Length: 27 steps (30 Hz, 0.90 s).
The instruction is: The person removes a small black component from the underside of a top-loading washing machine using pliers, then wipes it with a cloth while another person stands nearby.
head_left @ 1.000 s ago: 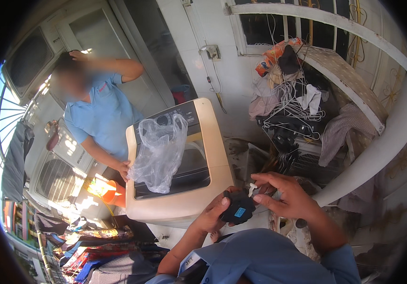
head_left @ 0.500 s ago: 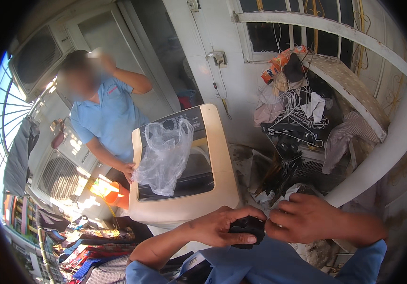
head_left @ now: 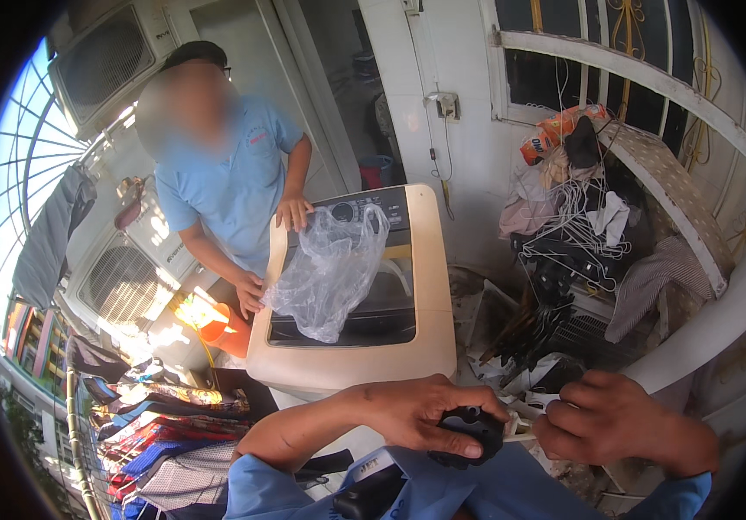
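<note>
My left hand is closed around a black round part with a notched edge. A pale strip-like piece sticks out from its right side. My right hand has its fingers curled at the other end of that piece, gripping it. Both hands are close to my chest, just on the near side of a beige top-loading washing machine. A crumpled clear plastic bag lies over the machine's dark lid and control panel.
Across the machine a person in a blue shirt rests both hands on its left edge. Hanging clothes and an orange bucket are at left. White wire hangers and a white pipe are at right.
My hands have moved slightly apart, exposing the pale piece between them. The other person's raised hand has come down onto the washing machine. The whole view has shifted a little.
</note>
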Tool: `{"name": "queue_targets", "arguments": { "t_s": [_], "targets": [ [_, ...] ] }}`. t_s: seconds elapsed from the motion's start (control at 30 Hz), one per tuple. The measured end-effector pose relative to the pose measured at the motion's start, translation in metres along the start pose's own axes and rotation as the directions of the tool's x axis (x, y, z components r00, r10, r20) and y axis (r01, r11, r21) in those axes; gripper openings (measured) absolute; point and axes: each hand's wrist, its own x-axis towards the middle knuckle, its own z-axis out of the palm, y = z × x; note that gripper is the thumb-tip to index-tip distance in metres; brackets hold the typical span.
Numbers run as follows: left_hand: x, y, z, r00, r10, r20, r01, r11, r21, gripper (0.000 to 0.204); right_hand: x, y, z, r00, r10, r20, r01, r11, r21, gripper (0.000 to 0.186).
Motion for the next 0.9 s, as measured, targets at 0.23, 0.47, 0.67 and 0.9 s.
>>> {"name": "queue_targets", "arguments": {
  "t_s": [0.23, 0.47, 0.67, 0.9],
  "targets": [
    [0.0, -0.008, -0.003, 0.988, -0.156, -0.003, 0.155, 0.982, -0.106, 0.05, 0.001, 0.005, 0.008, 0.998, 0.046, -0.053, -0.044, 0.999, 0.031, 0.021],
    [-0.006, -0.04, 0.01, 0.911, 0.088, -0.404, -0.217, 0.934, -0.285, 0.058, 0.0, 0.007, 0.021, 0.986, 0.136, -0.094, -0.117, 0.975, 0.187, 0.03],
    [-0.012, -0.048, 0.013, 0.919, 0.023, -0.393, -0.19, 0.899, -0.394, 0.047, 0.009, 0.009, 0.035, 0.979, 0.187, -0.078, -0.142, 0.907, 0.397, 0.04],
    [-0.011, -0.051, 0.02, 0.919, -0.026, -0.393, -0.15, 0.899, -0.411, 0.045, 0.013, 0.015, 0.052, 0.981, 0.186, -0.06, -0.132, 0.856, 0.5, 0.044]
  ]
}}
